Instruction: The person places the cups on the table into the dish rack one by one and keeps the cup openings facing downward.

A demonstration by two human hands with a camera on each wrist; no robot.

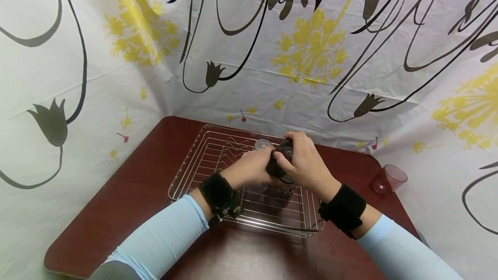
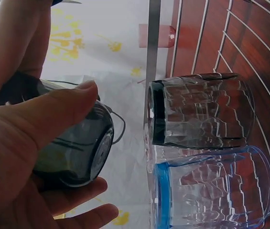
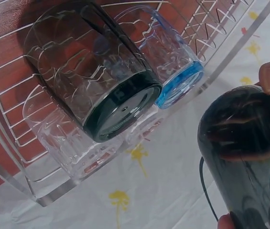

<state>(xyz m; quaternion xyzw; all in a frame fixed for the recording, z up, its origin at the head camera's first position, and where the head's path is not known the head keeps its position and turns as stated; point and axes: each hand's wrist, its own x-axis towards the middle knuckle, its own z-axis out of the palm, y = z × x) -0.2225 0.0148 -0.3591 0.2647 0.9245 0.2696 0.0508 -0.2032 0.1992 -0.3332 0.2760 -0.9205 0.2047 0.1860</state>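
Note:
Above the wire rack, my left hand (image 1: 250, 167) and right hand (image 1: 309, 163) both hold a dark tinted drinking glass (image 2: 80, 148). The left thumb lies along its side, and the left fingers are beneath it in the left wrist view. My right fingers grip the same glass at its other end. Below the hands, a second dark glass (image 3: 91, 71) stands upside down in the rack, its thick base up. A blue-based clear glass (image 2: 211, 191) is beside it, also inverted. A clear, faintly pink glass (image 3: 72, 138) sits on its other side.
The metal wire rack (image 1: 186, 159) stands on a dark red table (image 1: 128, 180), with wavy wire dividers on its left. A pink transparent tumbler (image 1: 389, 179) is at the table's right edge. Patterned white sheeting (image 1: 249, 46) encloses the back and sides.

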